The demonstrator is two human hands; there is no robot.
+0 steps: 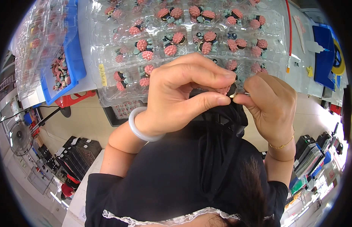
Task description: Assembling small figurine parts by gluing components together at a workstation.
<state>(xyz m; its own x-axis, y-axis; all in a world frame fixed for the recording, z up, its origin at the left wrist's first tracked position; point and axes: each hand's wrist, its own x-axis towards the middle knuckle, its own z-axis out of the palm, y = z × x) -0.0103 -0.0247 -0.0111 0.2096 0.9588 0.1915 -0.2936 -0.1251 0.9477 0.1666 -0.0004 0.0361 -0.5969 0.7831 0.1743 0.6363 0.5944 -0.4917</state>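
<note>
In front of my chest, my left hand (174, 89) pinches a small figurine part (224, 90) with a pink knobbly top and a dark edge between thumb and fingers. Close against it, my right hand (273, 102) has its fingers curled and thumb pressed in. A tiny pale bit (232, 96) shows between the two hands; what the right fingers grip is mostly hidden. Just beyond both hands, a clear plastic tray (95, 49) holds several figurine parts in pink, black and blue-grey in its pockets.
To the left, a blue bin (78, 62) holds loose pink and dark parts beside more stacked clear trays (28, 72). At the right lie a red-handled brush (289, 34), a white dropper bottle (316, 47), a blue holder (322, 34) and a yellow tape roll (338, 62).
</note>
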